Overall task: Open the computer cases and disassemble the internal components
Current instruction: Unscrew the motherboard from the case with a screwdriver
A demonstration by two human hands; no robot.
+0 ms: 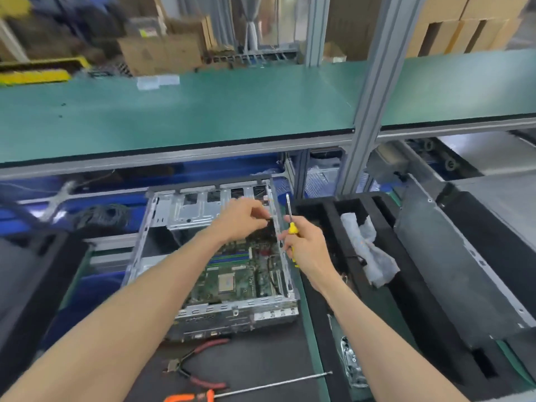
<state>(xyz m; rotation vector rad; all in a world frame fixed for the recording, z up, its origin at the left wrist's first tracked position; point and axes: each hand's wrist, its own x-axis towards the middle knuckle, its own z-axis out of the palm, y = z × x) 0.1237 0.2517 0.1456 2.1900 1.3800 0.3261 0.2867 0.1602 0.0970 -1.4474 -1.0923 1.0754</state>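
An open computer case (pixel 208 256) lies flat on the dark mat of the surface (pixel 255 361), its lid off and its bare metal frame facing up. Inside it the green motherboard (pixel 232 274) shows, with a square processor socket near its middle and a dark cable running down its right part. Both bare arms reach forward over the case. The left hand (pixel 240 219) hovers above the far right corner of the case, fingers curled and thumb meeting them in a pinch on a small dark part (pixel 268 220) at the case's right wall; what that part is cannot be told through the blur. The right hand (pixel 304 246) is just beside the case's right wall and grips a yellow-handled screwdriver (pixel 291 224), its metal shaft pointing up and away. In front of the case, on the mat, lie red-handled pliers (pixel 200 364), and nearer still a long screwdriver with an orange handle (pixel 249 388), its thin shaft stretching to the right. To the right of the case stands a black foam tray (pixel 327 210) with a crumpled grey wrapping (pixel 368 250) in one of its slots. Beyond the tray a grey metal panel (pixel 452 262) lies tilted. Above and behind everything runs a green shelf (pixel 179 111) on an aluminium frame, with cardboard boxes (pixel 162 53) blurred in the background.
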